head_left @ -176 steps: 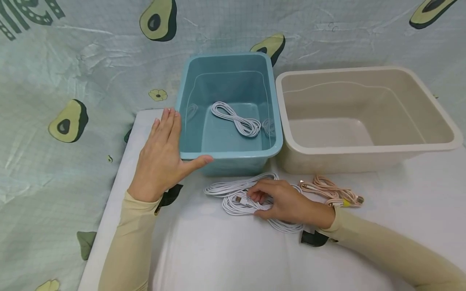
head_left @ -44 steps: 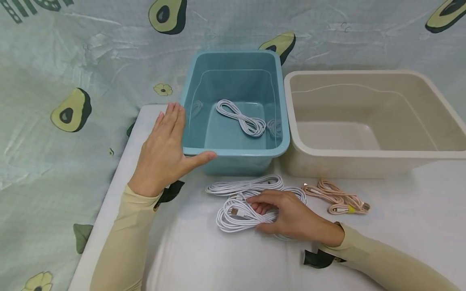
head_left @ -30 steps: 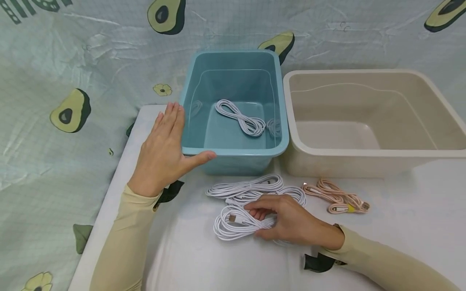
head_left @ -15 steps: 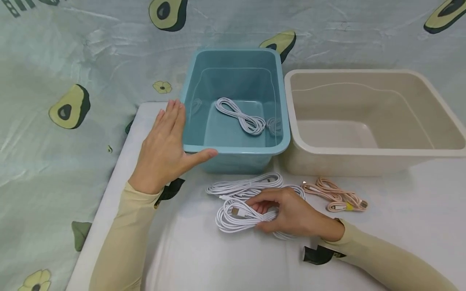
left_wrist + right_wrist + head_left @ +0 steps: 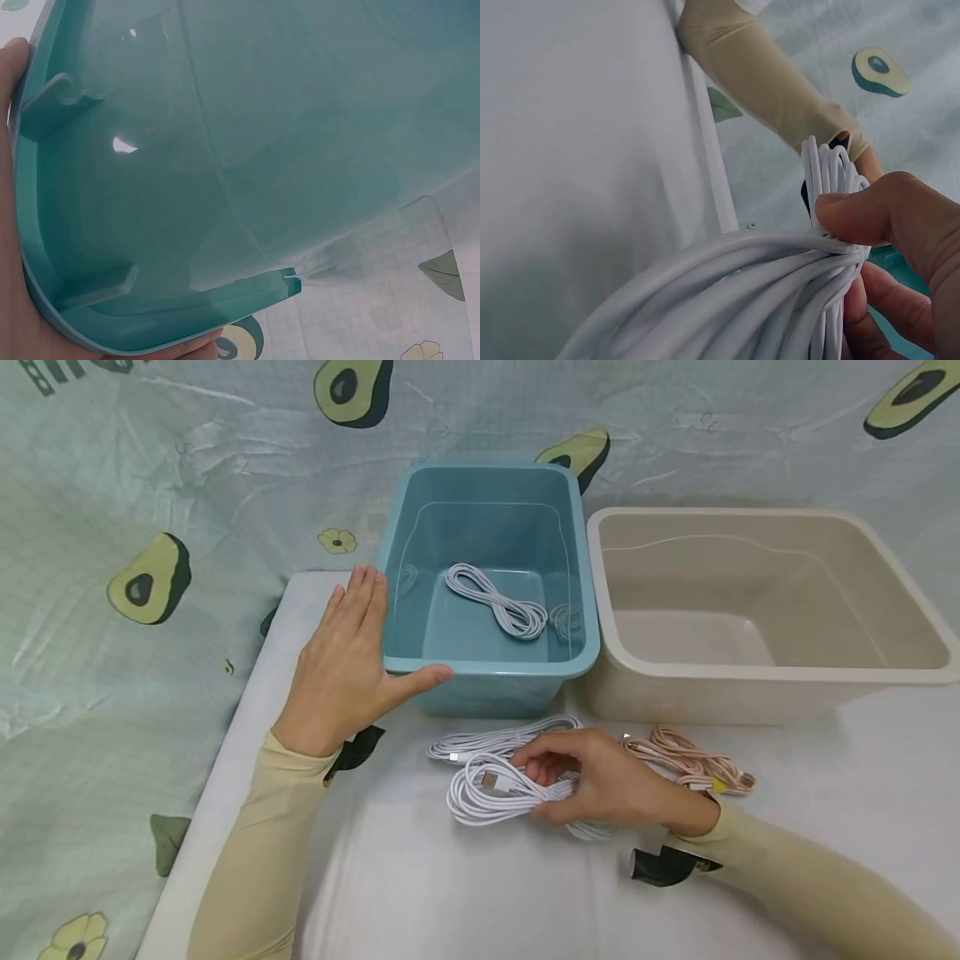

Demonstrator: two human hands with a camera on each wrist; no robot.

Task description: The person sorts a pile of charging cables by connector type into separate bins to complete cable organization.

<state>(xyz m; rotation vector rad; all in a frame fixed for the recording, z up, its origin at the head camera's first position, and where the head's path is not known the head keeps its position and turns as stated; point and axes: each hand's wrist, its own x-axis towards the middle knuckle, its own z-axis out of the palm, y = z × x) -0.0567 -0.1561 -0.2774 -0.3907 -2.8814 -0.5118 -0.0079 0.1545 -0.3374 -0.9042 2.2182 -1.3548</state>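
Just in front of the blue rectangular plastic tub [image 5: 487, 668], the right hand [image 5: 611, 781] grips a white coiled cable bundle [image 5: 480, 810], thumb and fingers pinched about its narrow gathered waist. Whether the bundle fully clears the white, faintly creased tabletop [image 5: 465, 893] cannot be told. Assessment: likely light, flexible and not fragile, with smooth strands that may slide; the waist appears the soundest hold, since loose loops could splay or snag. The metal-tipped plug [image 5: 495, 782] should probably not bear any pull.

A second white coil [image 5: 468, 743] lies directly behind, partly hidden; a pink-beige cable bundle [image 5: 693, 760] rests to the right. The left hand [image 5: 337, 668] lies along the blue tub's side, fingers straight, gripping nothing. One white figure-eight coil [image 5: 498, 603] sits inside that tub. Alongside stands a beige plastic tub [image 5: 780, 673]. Pale green avocado-print sheeting [image 5: 247, 468] backs the area.
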